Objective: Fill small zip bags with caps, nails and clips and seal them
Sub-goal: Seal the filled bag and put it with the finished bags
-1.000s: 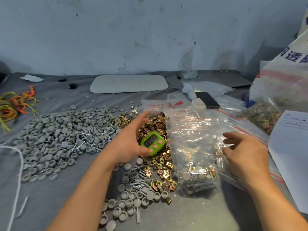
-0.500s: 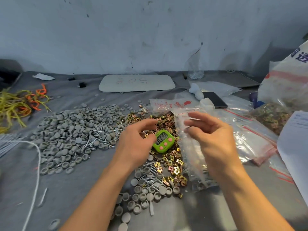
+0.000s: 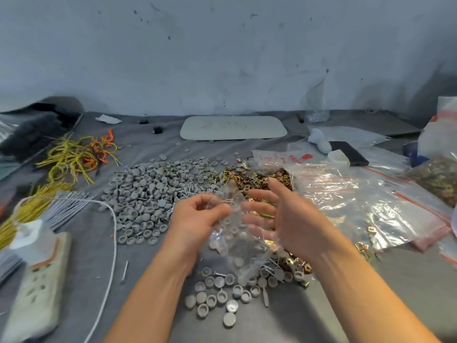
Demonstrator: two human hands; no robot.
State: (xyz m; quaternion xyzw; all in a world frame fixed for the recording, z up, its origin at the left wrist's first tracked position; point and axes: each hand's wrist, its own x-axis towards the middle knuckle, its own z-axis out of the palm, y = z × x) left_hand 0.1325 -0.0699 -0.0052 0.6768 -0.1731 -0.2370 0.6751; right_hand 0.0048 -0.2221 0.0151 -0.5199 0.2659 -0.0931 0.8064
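Head view: a clear zip bag (image 3: 237, 241) hangs between both hands above the grey table (image 3: 371, 293). The left hand (image 3: 197, 219) pinches the bag's upper edge, fingers curled narrow. The right hand (image 3: 284, 219) is at the bag's other side, fingers spread wide; whether it grips the film cannot be told. Grey caps (image 3: 158, 191) lie heaped left of the hands, brass clips (image 3: 249, 178) beyond them, nails (image 3: 269, 266) scattered below. More bags (image 3: 358, 199) lie to the right.
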